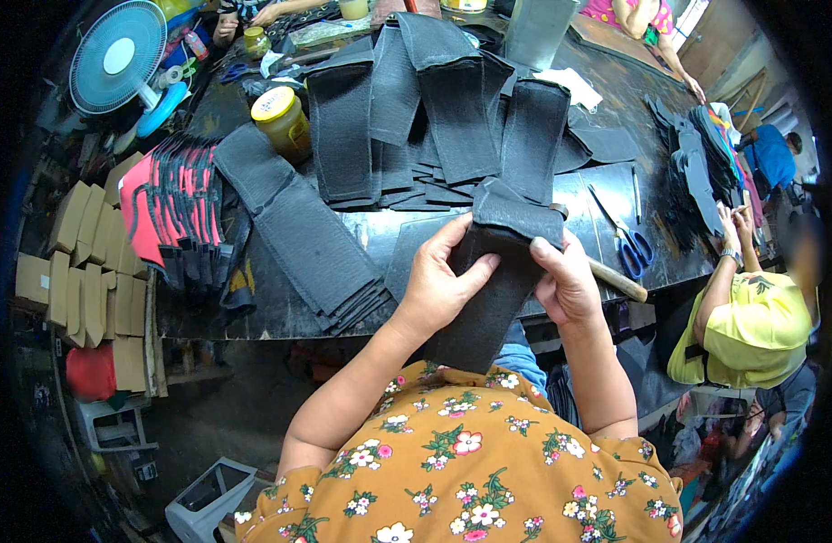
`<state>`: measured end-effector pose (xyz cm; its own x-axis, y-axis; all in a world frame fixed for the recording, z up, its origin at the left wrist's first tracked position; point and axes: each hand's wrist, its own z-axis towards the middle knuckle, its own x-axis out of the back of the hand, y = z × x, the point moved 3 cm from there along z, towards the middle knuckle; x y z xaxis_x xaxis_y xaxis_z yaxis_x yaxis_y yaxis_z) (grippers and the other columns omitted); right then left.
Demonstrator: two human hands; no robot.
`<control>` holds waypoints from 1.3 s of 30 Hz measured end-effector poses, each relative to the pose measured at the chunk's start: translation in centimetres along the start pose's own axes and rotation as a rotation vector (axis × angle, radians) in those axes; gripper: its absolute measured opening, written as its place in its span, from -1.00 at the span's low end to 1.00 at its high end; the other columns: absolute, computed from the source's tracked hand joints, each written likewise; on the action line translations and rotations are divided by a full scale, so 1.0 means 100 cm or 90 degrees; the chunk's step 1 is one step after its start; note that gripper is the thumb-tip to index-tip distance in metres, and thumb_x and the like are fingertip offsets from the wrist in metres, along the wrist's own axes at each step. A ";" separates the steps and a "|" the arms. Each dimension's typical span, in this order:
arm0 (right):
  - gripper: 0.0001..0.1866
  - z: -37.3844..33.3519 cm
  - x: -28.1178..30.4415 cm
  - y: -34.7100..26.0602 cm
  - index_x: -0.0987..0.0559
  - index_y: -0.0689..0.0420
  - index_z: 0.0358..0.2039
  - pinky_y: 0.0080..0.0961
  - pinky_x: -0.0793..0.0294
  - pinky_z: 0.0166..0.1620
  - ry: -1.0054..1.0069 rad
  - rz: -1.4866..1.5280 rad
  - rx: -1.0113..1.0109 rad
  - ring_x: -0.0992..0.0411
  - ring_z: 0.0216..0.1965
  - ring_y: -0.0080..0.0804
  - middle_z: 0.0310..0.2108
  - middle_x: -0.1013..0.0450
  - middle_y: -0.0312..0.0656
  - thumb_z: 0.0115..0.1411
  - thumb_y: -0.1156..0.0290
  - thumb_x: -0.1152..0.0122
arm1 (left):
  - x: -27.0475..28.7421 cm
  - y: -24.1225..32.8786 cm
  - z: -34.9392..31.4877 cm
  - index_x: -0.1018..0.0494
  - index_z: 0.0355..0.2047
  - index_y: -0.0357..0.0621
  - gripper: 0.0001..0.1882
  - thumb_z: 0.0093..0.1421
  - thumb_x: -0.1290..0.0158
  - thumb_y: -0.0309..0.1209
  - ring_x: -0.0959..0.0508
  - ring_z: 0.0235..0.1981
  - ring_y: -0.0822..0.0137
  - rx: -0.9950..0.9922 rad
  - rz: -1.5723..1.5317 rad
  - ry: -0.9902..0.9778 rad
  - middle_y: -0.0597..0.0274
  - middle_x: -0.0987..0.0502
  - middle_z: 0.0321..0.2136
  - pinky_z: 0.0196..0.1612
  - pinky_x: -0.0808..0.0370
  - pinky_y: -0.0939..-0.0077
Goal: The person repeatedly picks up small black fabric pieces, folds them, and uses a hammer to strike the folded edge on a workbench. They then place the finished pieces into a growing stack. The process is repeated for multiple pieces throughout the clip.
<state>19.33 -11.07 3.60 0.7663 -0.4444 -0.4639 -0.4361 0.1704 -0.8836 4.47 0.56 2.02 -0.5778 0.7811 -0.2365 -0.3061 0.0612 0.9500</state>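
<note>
The black table [199, 312] spreads out beyond the fingers and off to both sides. Draped black pieces [456, 118] lie in a loose heap past the fingertips, a stack of black strips [316, 249] fans out to the left of the left hand [441, 282], and farther left sits a bundle of pink-and-black pieces [176, 199]. I'd judge the work to be partway through — one black piece [488, 312] is in hand, with many similar ones around it — but I can't tell which piles are finished and which are waiting. The held piece itself looks mid-step: its upper end shows a flap over the rest, perhaps a fold, perhaps a second layer.

It lies between the two hands, the flap reaching past the fingertips and the long lower end hanging below the thumbs, toward the person's body. The left fingers pinch its left side, thumb on top; the right hand [571, 288] grips the flap's right corner, fingers narrowed on the material too. Well to the right of those fingers lie blue-handled scissors [628, 242]; nearer — just beside the right hand — is a wooden handle [619, 281]
</note>
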 end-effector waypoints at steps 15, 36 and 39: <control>-0.74 -0.017 -0.005 -0.007 -0.70 0.26 0.02 -0.53 -0.56 0.04 -0.088 -0.139 0.021 -0.57 -0.10 -0.60 -0.08 -0.68 -0.29 0.36 0.45 -0.41 | 0.018 0.007 -0.007 -0.67 -0.08 -0.25 -0.83 0.40 -0.28 -0.43 -0.53 -0.24 0.64 0.115 -0.122 -0.052 0.49 -0.64 -0.29 -0.11 -0.51 0.66; -0.67 -0.053 0.127 -0.028 -0.60 0.19 -0.04 -0.09 -0.45 0.07 0.164 -1.124 0.144 -0.46 -0.04 0.09 -0.11 -0.51 -0.01 0.18 0.48 -0.44 | 0.043 -0.011 -0.008 -0.57 0.16 -0.19 -0.50 0.18 -0.29 -0.50 -0.60 0.13 -0.07 -0.082 0.536 0.020 -0.09 -0.63 0.05 0.26 -0.49 0.18; -0.73 -0.057 0.144 -0.033 -0.60 0.18 -0.11 -0.07 -0.45 0.03 0.130 -1.124 0.216 -0.46 -0.09 0.07 -0.17 -0.51 -0.03 0.21 0.42 -0.43 | 0.045 -0.016 -0.005 -0.53 0.22 -0.13 -0.40 0.13 -0.32 -0.46 -0.48 0.27 -0.16 -0.099 0.555 -0.036 -0.16 -0.57 0.14 0.38 -0.39 0.06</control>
<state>29.09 -23.02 0.21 0.0959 -0.3674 0.9251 0.8644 -0.4302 -0.2604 1.98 3.65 -0.66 -0.6166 0.5404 0.5726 0.1237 -0.6517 0.7483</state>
